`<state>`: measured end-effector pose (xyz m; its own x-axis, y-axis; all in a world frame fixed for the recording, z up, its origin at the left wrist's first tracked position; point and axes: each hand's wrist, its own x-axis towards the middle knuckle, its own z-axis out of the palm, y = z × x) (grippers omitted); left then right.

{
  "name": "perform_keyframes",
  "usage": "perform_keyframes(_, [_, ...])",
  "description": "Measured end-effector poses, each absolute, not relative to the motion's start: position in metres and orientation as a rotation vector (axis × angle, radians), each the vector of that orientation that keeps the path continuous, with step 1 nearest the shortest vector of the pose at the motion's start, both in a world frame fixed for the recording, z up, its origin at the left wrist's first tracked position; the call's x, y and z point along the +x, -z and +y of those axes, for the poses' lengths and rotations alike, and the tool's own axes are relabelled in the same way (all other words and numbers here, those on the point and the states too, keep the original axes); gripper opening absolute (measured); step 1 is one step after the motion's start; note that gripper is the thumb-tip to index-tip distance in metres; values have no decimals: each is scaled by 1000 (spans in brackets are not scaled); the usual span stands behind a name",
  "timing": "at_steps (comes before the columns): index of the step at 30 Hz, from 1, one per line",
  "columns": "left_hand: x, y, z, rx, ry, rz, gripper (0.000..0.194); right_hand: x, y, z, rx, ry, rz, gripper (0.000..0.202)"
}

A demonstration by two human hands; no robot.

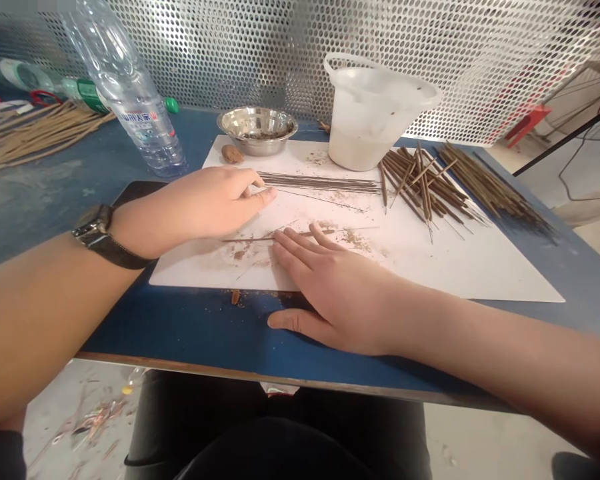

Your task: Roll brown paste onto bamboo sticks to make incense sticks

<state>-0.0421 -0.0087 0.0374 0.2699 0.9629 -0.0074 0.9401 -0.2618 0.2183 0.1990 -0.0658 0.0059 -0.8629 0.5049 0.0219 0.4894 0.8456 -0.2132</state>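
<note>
My right hand (337, 287) lies palm down with its fingers stretched, the fingertips on a brown-coated incense stick (247, 239) on the white board (480, 270). The stick's thin bare end shows past the fingers to the right. My left hand (215, 200), with a watch on the wrist, is curled at the left ends of a row of thin dark sticks (325, 182). From its thumb tip a single thin stick (325, 200) runs to the right, apart from the row; the pinch itself is partly hidden. Brown crumbs lie around both hands.
A metal bowl (258, 131), a brown lump (232, 154) and a white plastic pitcher (363, 113) stand at the back. Coated incense sticks (425, 183) are heaped at right, beside another bundle (495, 190). A large plastic bottle (135, 100) stands at left, near tan strands (35, 137).
</note>
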Motion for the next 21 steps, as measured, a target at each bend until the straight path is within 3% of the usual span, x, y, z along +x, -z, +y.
perform_keyframes(7, [-43,-38,-9,2323,-99,1830,70,193,-1,-52,-869,-233,-2944,101])
perform_keyframes(13, [-44,-35,-7,2337,-104,1823,61,201,-5,-65,-841,-315,-2919,97])
perform_keyframes(21, [-45,-37,-7,2331,-101,1802,65,198,0,-54,-861,-252,-2897,98])
